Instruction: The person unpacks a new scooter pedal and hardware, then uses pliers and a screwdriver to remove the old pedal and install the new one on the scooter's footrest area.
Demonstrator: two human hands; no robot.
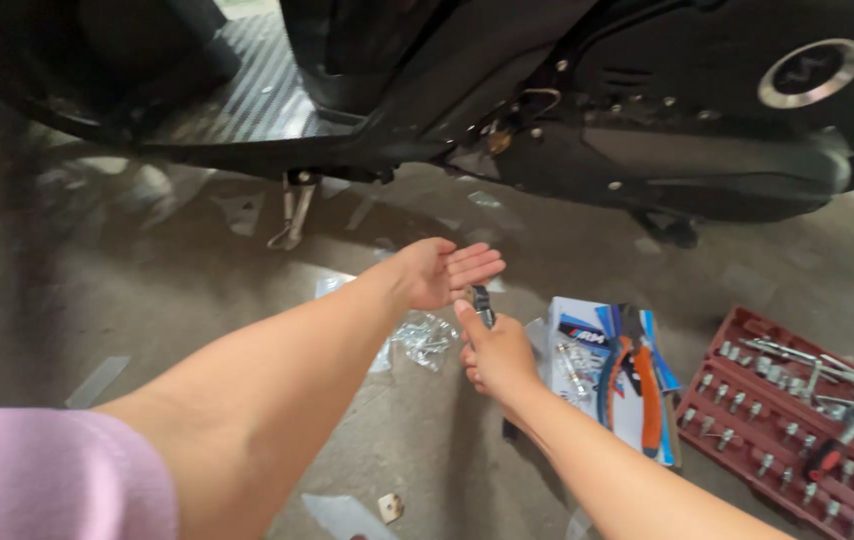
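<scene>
1. Slim dark metal tool [483, 304], held upright in your right hand [495, 358], is the thing in hand in the head view; your fingers are curled shut around its lower part and only its top end shows above your thumb.
2. Your left hand [442, 272] hovers just above and beside that tool, palm turned up, fingers together and stretched out flat, holding nothing.
3. Both hands sit low over the grey concrete floor [147, 300], in front of the black scooter underbody [567, 110], well short of touching it.
4. As a judgement of progress: no fastener looks to be under the tool yet, and no loosened part shows in your hands, so the work on the machine seems barely started.
5. Counts: one tool in your grip; one clear plastic bag of small silver hardware [425, 338] just left of your right hand; one pair of orange-handled pliers [637, 380] lying on one white and blue printed card pack [577, 345]; one red plastic socket tray [797, 420] at right, its many small silver sockets too small to count exactly.
</scene>
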